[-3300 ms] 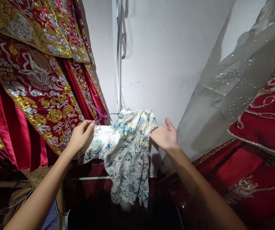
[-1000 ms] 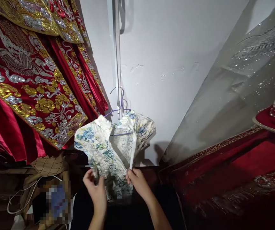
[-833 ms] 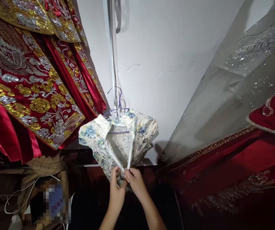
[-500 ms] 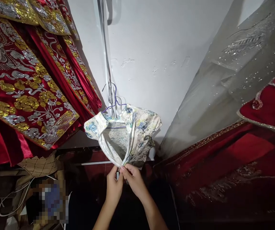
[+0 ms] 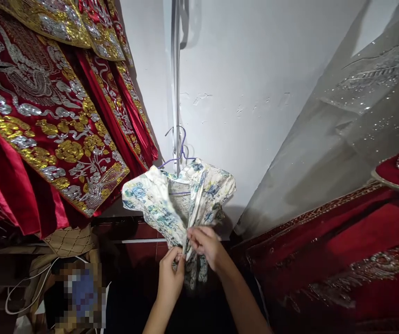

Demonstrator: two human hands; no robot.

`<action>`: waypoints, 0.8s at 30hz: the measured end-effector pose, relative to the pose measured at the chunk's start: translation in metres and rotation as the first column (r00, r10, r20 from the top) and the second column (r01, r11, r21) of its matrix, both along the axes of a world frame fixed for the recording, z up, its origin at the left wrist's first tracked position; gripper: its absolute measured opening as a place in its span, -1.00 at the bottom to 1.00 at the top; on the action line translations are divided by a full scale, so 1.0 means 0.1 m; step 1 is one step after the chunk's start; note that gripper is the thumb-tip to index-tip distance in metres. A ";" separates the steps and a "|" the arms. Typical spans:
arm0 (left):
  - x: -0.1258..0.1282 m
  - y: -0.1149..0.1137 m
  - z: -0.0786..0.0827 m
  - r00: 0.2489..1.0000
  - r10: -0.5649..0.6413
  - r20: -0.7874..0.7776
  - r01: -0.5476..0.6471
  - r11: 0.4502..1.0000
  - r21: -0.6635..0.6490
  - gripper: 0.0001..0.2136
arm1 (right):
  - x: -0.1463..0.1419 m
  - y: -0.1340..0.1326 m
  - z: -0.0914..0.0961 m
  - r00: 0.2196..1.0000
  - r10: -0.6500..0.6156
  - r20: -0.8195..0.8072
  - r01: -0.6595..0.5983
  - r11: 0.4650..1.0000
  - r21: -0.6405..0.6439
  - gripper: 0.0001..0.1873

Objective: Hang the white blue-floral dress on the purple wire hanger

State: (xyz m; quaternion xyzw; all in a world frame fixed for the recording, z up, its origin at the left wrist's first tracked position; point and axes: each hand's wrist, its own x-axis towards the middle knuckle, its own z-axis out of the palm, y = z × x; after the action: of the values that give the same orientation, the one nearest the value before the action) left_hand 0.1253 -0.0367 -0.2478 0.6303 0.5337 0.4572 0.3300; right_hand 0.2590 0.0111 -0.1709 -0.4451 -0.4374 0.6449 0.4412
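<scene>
A short-sleeved floral shirt point(image 5: 161, 204), white with blue and yellow flowers, hangs on a thin purple wire hanger point(image 5: 184, 141) with its front facing me. My left hand point(image 5: 171, 271) pinches the front edge low down, thumb and fingertips closed on the cloth. Higher on the same opening, my right hand point(image 5: 206, 243) has its fingers bent and closed at the front edge. Its fingertips are slightly blurred. The collar stands apart at the top, and the two front edges come together near my hands. The shirt's lower part hangs in shadow behind them.
Red garments point(image 5: 70, 134) with gold and silver embroidery hang at the left. A metal pole point(image 5: 176, 83) stands against the white wall point(image 5: 241, 60). Sheer sparkly fabric point(image 5: 324, 130) and a dark red garment point(image 5: 342, 232) hang at the right. A white cable point(image 5: 8, 301) loops at lower left.
My hands were together at the front edges; now my right hand is higher and to the right of my left. The shirt's left-side front panel has turned outward, and the view has shifted left.
</scene>
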 end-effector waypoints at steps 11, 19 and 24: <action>-0.27 0.21 0.16 0.909 -0.192 -0.370 0.146 0.978 -0.148 -0.84 | -0.15 0.49 1.09 0.967 -0.178 -0.184 0.240 0.879 0.411 -0.72; -0.32 0.40 1.37 0.994 -0.103 0.036 0.092 0.969 0.229 -0.65 | -0.09 0.26 1.11 0.995 -0.096 -0.002 0.086 0.881 0.464 -0.78; -0.14 0.66 1.96 0.989 -0.026 -0.145 0.093 0.877 0.472 -0.79 | -0.01 0.24 1.12 0.992 -0.104 0.069 0.049 0.835 0.548 -0.77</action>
State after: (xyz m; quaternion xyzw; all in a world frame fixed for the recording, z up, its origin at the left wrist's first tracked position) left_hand 0.1117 0.0288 -0.0516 0.7375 0.4061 0.5206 0.1419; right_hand 0.2579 0.0355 -0.0591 -0.3487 -0.6053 0.4533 0.5536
